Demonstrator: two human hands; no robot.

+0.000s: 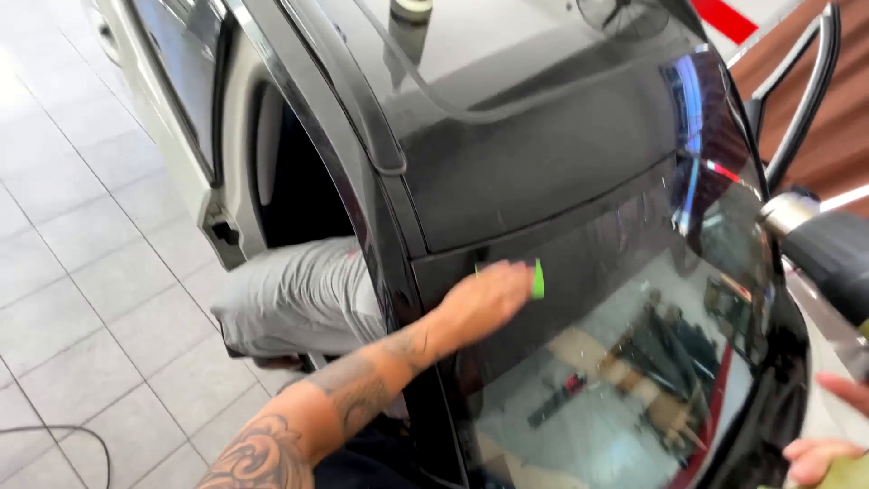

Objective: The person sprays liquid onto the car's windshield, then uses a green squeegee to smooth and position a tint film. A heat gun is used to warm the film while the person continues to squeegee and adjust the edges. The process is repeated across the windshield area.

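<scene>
Fingers of the right hand (828, 448) are showing at the lower right edge; its grip cannot be told. One left hand (484, 299) is closing around one green squeegee (538, 279), pressing it against the dark rear window (625, 362) of the black car (507, 154). Uneven pressure could be creasing the window film or leaving bubbles. Beyond, one person in grey trousers (299, 294) is sitting inside the open doorway.

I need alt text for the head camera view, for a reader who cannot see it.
A left hand presses a small green tool against the dark rear window of a black car. The right hand shows at the lower right edge, beside a black device.
</scene>
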